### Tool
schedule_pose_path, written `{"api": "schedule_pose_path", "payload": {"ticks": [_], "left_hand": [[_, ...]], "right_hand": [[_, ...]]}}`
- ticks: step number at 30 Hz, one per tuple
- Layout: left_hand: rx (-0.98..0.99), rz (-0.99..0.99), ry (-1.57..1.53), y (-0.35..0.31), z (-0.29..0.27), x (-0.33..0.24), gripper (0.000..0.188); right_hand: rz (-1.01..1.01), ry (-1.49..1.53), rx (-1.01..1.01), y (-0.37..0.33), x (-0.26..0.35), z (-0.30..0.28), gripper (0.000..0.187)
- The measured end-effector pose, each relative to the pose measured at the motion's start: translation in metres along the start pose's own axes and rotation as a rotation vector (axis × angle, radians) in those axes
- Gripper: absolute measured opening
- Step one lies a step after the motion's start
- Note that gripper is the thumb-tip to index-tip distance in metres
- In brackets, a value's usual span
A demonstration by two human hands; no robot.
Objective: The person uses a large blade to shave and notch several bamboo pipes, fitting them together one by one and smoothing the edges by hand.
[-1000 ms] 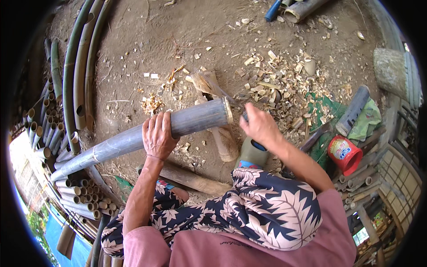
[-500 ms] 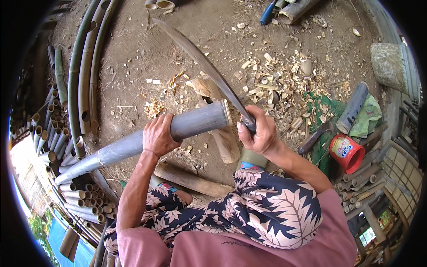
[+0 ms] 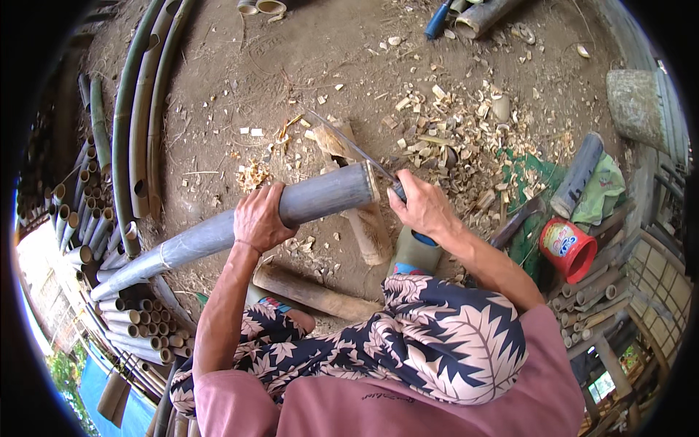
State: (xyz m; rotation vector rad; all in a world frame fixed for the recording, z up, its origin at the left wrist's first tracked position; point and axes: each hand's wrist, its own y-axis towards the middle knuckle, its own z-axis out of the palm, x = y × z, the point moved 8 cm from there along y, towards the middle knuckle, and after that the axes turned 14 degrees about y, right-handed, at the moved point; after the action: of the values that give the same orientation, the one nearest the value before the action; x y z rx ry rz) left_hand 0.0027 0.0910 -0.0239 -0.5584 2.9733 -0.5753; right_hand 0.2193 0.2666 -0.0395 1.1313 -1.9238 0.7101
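Note:
A long dark grey bamboo pole slants up from the lower left, its cut end to the right. My left hand is wrapped over it a short way from that end. In my right hand is the dark handle of a machete. Its long blade shows nearly edge-on, pointing up and left just beyond the pole's cut end. Whether the blade touches the rim I cannot tell. Under the pole lies a wooden log, partly hidden.
Pale wood chips litter the ground beyond my right hand. At the right are a red bucket, a bamboo piece and a dark blade. Stacked bamboo tubes lie at the left. Another log rests between my feet.
The machete has come down and its blade has turned from broadside to nearly edge-on, closer to the pole's end. My right hand has shifted slightly; my left hand and the pole stay put.

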Motion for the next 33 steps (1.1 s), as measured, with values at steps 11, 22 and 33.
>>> {"api": "schedule_pose_path", "payload": {"ticks": [11,22,33], "left_hand": [[-0.016,-0.016,-0.009,-0.001,0.002,0.004,0.07],[-0.253,-0.07,0.143,-0.013,-0.001,-0.009,0.073],[-0.42,-0.066,0.191,-0.025,-0.005,-0.016,0.069]], "right_hand": [[0.122,0.049,0.077,0.0,0.0,0.008,0.026],[0.045,0.098,0.006,0.006,0.011,-0.007,0.027],[0.082,0.13,-0.008,0.011,0.009,-0.011,0.027]]}}
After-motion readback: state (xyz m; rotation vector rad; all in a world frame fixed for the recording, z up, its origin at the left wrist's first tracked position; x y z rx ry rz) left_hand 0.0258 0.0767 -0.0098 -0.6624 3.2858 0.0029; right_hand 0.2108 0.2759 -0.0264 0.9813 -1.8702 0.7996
